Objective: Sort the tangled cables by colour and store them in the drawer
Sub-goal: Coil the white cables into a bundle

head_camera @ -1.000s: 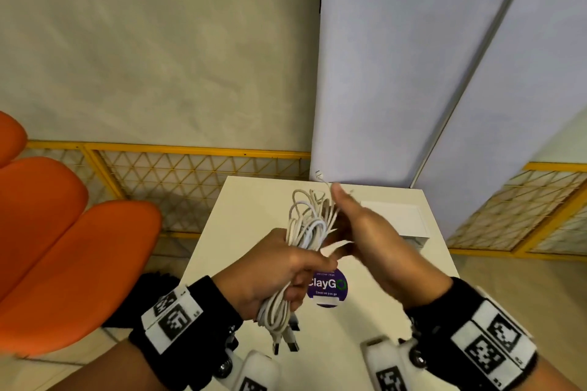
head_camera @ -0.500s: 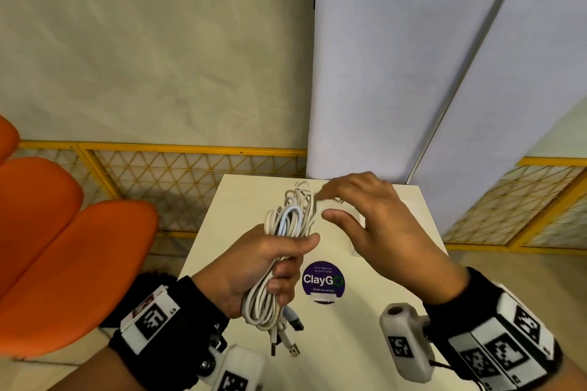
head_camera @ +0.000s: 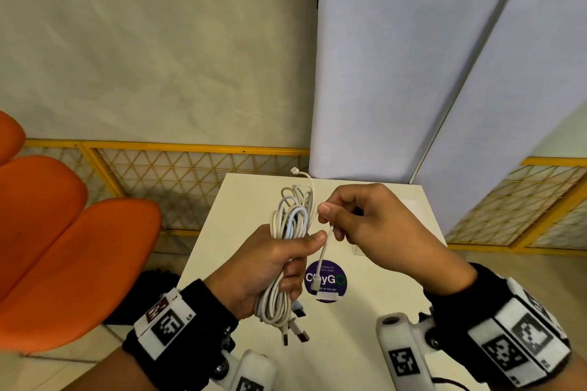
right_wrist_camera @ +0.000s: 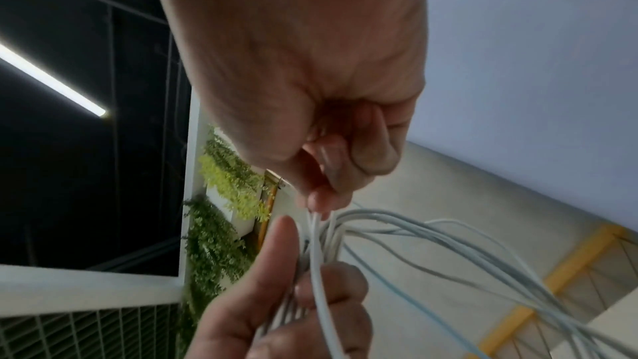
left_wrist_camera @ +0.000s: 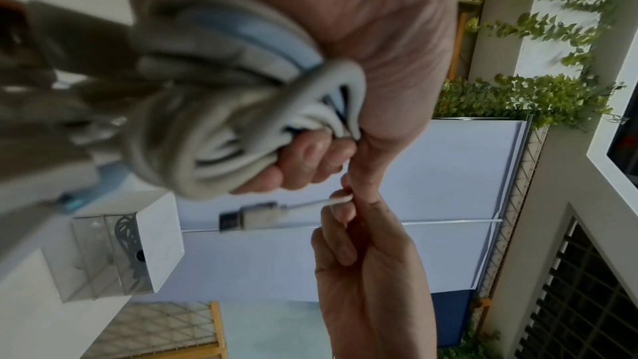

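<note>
My left hand (head_camera: 273,267) grips a coiled bundle of white cables (head_camera: 290,219) with a pale blue strand in it, held upright above the small white table (head_camera: 374,305). USB plugs (head_camera: 295,335) hang below that fist. My right hand (head_camera: 343,216) pinches one loose white cable end (head_camera: 327,243) just right of the bundle; its flat connector (head_camera: 325,295) dangles below. In the left wrist view the bundle (left_wrist_camera: 214,108) fills my left hand (left_wrist_camera: 310,163) and the right hand's fingers (left_wrist_camera: 340,209) pinch the cable by the connector (left_wrist_camera: 255,216). The right wrist view shows the right hand's fingertips (right_wrist_camera: 321,201) on the white strand (right_wrist_camera: 317,261).
A clear-fronted white drawer box (left_wrist_camera: 114,253) with dark cables inside stands on the table. A purple round sticker (head_camera: 333,276) marks the tabletop. Orange chairs (head_camera: 63,247) stand left, a yellow mesh fence (head_camera: 190,181) behind, white panels (head_camera: 397,73) at the back right.
My right hand has come down from the top of the bundle and now pinches a loose cable end, pulled out to the right with its connector dangling. The left hand keeps its grip.
</note>
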A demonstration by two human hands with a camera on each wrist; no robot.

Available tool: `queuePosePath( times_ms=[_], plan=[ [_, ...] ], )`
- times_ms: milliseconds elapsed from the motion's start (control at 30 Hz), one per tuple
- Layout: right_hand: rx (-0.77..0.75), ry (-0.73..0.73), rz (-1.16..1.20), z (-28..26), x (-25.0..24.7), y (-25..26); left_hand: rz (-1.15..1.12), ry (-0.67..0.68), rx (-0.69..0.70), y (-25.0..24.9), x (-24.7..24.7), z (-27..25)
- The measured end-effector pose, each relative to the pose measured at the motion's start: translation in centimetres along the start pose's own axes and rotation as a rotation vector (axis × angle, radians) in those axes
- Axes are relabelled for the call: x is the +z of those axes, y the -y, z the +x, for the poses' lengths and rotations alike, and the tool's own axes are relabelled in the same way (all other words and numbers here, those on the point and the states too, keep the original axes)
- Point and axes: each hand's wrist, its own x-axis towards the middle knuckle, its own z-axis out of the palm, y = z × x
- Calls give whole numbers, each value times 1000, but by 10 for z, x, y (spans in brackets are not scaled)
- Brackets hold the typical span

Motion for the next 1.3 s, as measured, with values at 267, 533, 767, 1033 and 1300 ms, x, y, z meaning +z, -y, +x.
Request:
queuePosePath(
  times_ms=[267, 533, 767, 1033, 1300],
  plan=[
    [153, 74, 318, -1, -6, 8, 23, -2, 31, 2, 8, 1],
    [229, 168, 441, 0, -8, 10, 77, -20, 42, -2, 8, 3],
    [267, 196, 474, 3, -3, 4, 99, 13, 8, -3, 9, 3],
    [-10, -67, 69, -2, 1, 1, -82, 103, -160, -7, -1, 4],
    [-700, 53, -1084, -4, 19, -3, 138, 171, -160, -12, 10, -6]
  ],
)
